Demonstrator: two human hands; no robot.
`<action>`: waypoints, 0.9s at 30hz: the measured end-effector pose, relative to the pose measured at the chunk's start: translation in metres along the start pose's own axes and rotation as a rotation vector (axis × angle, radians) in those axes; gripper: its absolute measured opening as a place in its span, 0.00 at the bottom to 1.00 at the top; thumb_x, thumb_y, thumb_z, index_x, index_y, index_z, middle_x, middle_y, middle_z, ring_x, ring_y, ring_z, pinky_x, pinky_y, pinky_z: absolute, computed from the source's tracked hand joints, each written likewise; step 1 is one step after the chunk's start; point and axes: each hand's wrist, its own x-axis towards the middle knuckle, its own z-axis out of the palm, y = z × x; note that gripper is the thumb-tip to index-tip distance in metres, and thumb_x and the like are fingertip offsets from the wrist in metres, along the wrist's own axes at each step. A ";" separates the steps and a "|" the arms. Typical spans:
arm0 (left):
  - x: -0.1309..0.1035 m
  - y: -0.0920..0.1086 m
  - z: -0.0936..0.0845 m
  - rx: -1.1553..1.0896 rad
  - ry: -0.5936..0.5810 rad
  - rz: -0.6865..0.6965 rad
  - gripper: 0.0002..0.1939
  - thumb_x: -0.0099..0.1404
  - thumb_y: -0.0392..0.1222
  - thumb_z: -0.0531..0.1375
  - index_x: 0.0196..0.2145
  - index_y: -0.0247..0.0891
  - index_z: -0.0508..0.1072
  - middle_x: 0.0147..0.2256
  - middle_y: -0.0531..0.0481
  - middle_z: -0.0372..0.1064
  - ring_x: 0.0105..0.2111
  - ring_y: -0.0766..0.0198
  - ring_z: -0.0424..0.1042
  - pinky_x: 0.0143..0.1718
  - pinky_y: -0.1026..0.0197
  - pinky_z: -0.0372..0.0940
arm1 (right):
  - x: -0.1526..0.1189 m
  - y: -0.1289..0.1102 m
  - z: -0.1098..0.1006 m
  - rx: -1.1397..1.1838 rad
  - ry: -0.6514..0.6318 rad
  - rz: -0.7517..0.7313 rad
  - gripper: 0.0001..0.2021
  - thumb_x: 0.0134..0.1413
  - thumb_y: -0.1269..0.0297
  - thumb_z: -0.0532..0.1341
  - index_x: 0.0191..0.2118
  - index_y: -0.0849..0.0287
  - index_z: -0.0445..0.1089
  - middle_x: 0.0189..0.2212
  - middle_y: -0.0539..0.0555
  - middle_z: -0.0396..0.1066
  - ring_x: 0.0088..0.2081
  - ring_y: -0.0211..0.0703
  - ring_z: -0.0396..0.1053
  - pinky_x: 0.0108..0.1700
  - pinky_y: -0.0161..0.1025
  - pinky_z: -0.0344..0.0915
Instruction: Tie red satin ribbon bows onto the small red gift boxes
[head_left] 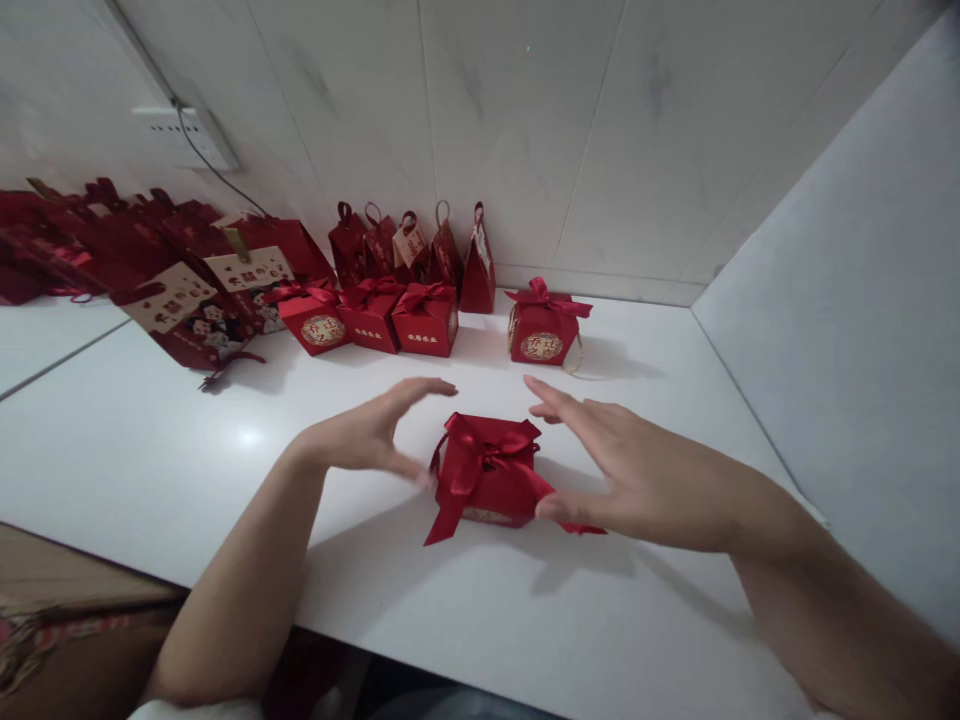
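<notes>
A red gift box [491, 485] with a satin ribbon bow on top stands on the white table [390, 590], its ribbon ends hanging over the sides. To its left, my left hand [375, 430] is open, thumb and fingers spread around empty space, fingertips near the box's left edge. On the other side my right hand [607, 460] is also open, its thumb close to the ribbon at the box's right front corner. Neither hand grips anything. Behind, another red box [544, 335] with a bow and a beaded cord sits upright.
Three bowed red boxes [360, 318] stand in a row at the back, with several small looped bags [409, 250] behind them. Larger red bags [195, 315] crowd the left. A tiled wall [517, 130] bounds the back, a pale panel [847, 270] the right.
</notes>
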 end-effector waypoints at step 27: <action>0.029 -0.011 0.070 0.023 0.665 0.096 0.46 0.48 0.42 0.71 0.60 0.41 0.52 0.53 0.41 0.64 0.48 0.50 0.70 0.49 0.50 0.68 | 0.031 0.022 -0.006 0.533 -0.032 0.237 0.15 0.58 0.52 0.59 0.28 0.58 0.69 0.26 0.51 0.70 0.28 0.38 0.64 0.31 0.37 0.59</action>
